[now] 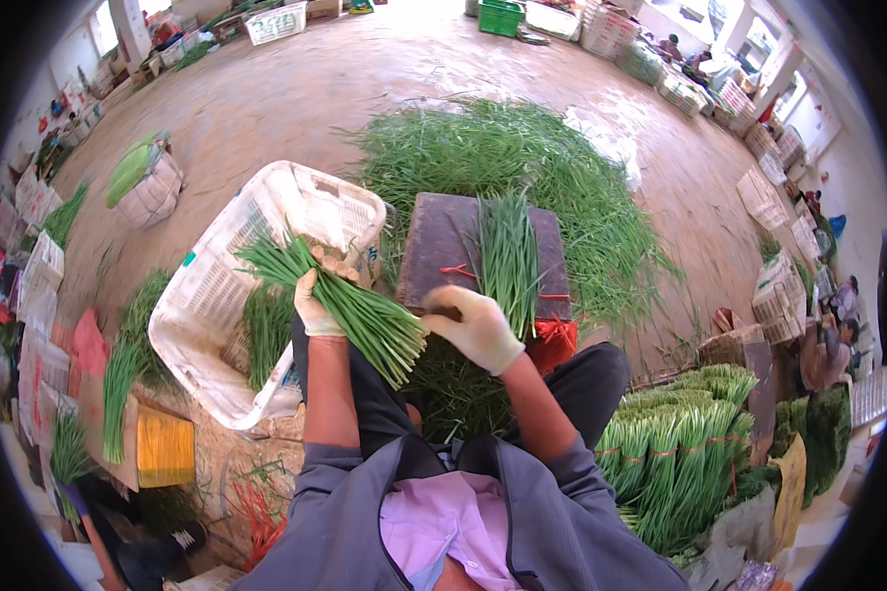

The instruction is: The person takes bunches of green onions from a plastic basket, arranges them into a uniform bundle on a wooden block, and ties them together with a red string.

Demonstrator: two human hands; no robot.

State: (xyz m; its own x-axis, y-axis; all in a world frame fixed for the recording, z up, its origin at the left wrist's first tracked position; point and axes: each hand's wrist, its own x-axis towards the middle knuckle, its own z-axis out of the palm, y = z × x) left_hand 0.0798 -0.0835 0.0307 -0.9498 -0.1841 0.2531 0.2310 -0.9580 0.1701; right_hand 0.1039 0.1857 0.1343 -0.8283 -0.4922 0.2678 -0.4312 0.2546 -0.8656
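My left hand point(317, 300), in a pale glove with bare fingertips, is closed round a bunch of green chives point(360, 313). The pale cut ends point down to the right, over my lap. Close by those ends is my right hand point(478, 330), also gloved; its fingers curl toward the stalks but are smeared by motion. Beyond it stands a dark wooden block point(439, 231) with another chive bundle point(508, 256) lying on its right part. Red ties show on the block and at the bundle's lower end. Left of me, a white plastic crate point(202, 276) holds more chives.
Loose green leaves point(493, 148) heap around the block's far side. At my right stand several tied chive bundles point(675, 448). A red bag point(554, 343) hangs by my right knee. Left are a yellow-sided box point(165, 448) and another person's shoe point(189, 537). A basket point(153, 192) stands farther off.
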